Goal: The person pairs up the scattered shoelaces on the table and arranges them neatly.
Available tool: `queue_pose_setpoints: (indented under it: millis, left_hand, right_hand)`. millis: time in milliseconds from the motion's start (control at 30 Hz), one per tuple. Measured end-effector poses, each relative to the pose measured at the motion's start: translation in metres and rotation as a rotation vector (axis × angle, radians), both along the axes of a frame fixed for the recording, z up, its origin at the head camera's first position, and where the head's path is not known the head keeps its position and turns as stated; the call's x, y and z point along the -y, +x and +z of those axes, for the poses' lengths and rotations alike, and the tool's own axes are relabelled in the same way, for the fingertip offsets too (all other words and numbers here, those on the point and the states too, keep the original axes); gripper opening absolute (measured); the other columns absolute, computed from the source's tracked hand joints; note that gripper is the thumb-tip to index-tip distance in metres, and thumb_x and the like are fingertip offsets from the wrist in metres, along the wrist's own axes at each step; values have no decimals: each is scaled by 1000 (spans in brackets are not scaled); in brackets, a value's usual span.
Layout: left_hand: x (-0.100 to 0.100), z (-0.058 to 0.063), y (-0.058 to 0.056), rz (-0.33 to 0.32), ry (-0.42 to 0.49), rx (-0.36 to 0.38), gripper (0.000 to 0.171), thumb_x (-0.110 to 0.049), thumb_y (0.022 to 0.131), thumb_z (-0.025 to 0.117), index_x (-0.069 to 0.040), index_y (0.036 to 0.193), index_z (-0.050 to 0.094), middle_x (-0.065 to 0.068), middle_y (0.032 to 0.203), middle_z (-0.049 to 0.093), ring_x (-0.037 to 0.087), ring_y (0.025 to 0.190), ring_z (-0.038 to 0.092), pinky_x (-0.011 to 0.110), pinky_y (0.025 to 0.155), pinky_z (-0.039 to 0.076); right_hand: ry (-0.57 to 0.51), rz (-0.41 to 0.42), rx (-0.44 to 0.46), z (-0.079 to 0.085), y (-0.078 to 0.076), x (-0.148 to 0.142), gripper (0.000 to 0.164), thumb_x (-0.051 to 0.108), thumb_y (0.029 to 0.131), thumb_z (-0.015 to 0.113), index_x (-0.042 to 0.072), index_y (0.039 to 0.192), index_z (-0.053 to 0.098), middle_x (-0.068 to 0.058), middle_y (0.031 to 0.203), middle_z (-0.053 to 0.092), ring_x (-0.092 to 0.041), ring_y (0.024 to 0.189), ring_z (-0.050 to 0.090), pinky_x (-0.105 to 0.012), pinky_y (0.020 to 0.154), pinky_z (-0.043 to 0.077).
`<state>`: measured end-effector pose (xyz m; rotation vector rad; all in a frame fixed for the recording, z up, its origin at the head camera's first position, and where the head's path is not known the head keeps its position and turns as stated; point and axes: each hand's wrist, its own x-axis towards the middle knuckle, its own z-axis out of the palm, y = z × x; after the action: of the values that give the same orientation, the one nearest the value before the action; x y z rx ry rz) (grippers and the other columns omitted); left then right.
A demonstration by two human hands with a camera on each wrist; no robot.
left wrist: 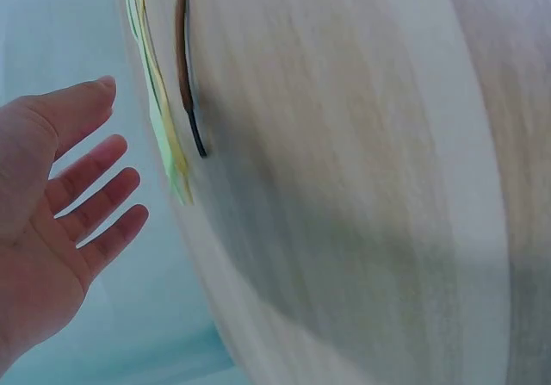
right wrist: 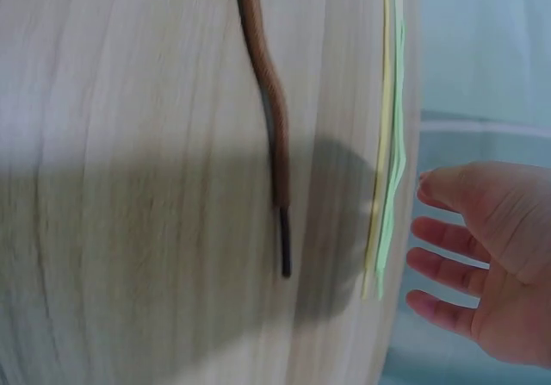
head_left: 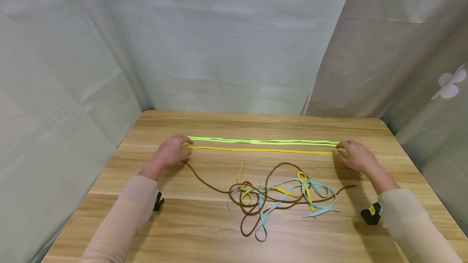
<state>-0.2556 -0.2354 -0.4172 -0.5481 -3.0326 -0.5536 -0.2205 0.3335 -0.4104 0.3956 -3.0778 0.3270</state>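
Two bright green shoelaces [head_left: 256,141], or one doubled over, lie stretched straight across the table's far half. A flat yellow shoelace [head_left: 256,149] runs alongside them, a little nearer. My left hand [head_left: 173,150] hovers by their left ends; in the left wrist view, that hand [left wrist: 52,204] has its fingers apart and holds nothing. By the right ends is my right hand [head_left: 356,156], and in the right wrist view this hand [right wrist: 491,256] is also empty, its fingers loosely extended.
Nearer the front, a brown round shoelace [head_left: 210,184], a light blue flat shoelace [head_left: 278,204] and another yellow shoelace [head_left: 283,191] lie tangled together on the wooden table [head_left: 204,230]. Pale curtains [head_left: 226,52] hang behind and beside the table.
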Motion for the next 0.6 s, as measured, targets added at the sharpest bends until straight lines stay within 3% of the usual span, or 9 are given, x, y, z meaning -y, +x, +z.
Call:
queue_pose_setpoints:
  millis: [267, 400, 600]
  left_hand:
    - [-28, 7, 8, -90, -73, -48, 38, -21, 82, 69, -6, 116, 60, 14, 120, 55, 34, 112, 52, 49, 89, 44]
    - [-42, 7, 10, -167, -124, -96, 42, -20, 80, 71, -8, 118, 58, 13, 118, 56, 32, 108, 55, 47, 86, 46]
    - [-60, 2, 15, -319, -154, -133, 47, -18, 79, 72, -8, 121, 55, 14, 123, 55, 31, 113, 53, 44, 94, 43]
  right_hand:
    - [18, 72, -67, 6, 3, 20, 31, 12, 83, 64, 0, 112, 59, -26, 111, 56, -43, 95, 57, -52, 72, 48]
    - [30, 112, -78, 8, 3, 32, 32, 10, 82, 65, 1, 113, 60, -24, 111, 57, -41, 94, 58, -49, 68, 50]
    - [38, 178, -97, 10, 5, 49, 33, 10, 81, 67, 2, 112, 61, -20, 107, 59, -36, 88, 60, -43, 61, 50]
